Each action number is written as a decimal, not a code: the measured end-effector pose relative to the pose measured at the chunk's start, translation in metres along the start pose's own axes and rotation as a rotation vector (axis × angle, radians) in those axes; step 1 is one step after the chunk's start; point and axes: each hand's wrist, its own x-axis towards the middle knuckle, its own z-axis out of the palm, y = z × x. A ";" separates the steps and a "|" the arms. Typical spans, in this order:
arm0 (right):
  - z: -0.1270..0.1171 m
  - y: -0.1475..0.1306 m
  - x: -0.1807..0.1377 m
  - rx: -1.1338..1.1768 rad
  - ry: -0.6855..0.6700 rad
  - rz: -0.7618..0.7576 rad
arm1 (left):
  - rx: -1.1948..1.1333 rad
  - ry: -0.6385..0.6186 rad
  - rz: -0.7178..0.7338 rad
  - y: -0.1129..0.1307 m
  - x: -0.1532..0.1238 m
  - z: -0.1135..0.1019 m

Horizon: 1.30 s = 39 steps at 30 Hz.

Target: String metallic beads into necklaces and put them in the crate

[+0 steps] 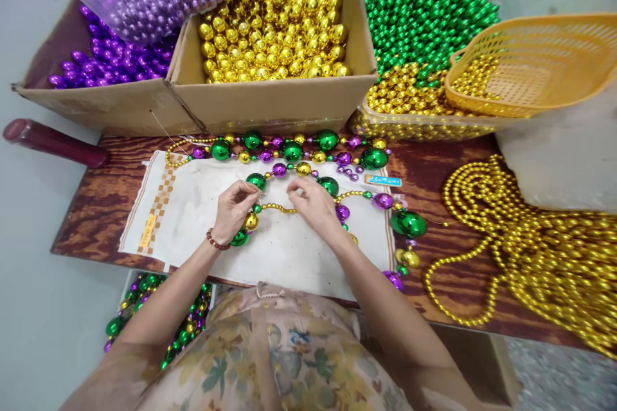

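My left hand (234,208) is pinched shut on a thin thread and a strand of small gold beads (277,208) over a white cloth (193,218). Close to its right, my right hand (313,202) is also pinched on the same gold strand. A necklace of large green, gold and purple beads (294,152) loops around both hands on the cloth, with a big green bead (409,223) at its right end. A beaded bracelet sits on my left wrist.
Cardboard boxes of purple beads (103,63) and gold beads (277,18) stand at the back. A clear tray of green and gold beads (424,18) holds an orange basket (573,51). Gold bead strands (535,250) pile at right. Finished necklaces (144,308) lie by my lap. A maroon tube (53,141) lies at left.
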 end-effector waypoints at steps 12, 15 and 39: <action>0.009 0.008 -0.029 0.689 -0.177 0.033 | -0.408 -0.019 -0.312 -0.002 0.003 -0.008; 0.004 0.013 -0.027 0.480 -0.201 -0.009 | -0.306 -0.106 -0.312 -0.003 0.006 -0.009; 0.031 -0.044 0.059 -0.047 -0.256 -0.199 | -0.225 -0.330 -0.421 -0.006 0.011 -0.019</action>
